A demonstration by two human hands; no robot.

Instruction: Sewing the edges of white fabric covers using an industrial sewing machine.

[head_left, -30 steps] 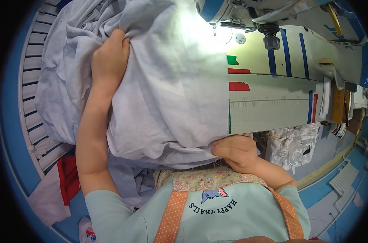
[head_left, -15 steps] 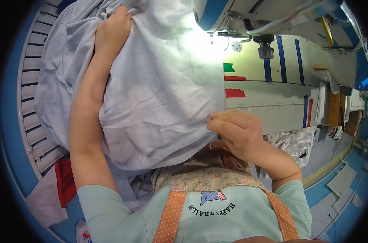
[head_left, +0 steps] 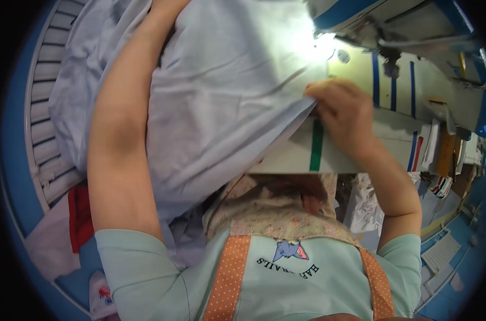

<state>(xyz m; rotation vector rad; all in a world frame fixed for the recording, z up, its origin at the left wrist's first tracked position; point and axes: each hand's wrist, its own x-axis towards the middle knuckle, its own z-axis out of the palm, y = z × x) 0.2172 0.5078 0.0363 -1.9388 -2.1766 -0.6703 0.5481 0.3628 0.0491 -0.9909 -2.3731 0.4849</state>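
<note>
**Pale blue cloth held at the sewing desk**

The right hand [head_left: 342, 115], right of centre, pinches the edge of the large pale blue-grey woven cloth [head_left: 227, 101] over the white desk [head_left: 291, 158]. The left hand runs off the top edge; its grip cannot be told. A green stripe [head_left: 317, 145] marks the desk.

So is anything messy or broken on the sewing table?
Nothing looks broken. The pale blue fabric is bunched and spills off the table's left side, while the right hand pinches its edge near the sewing machine.
</note>
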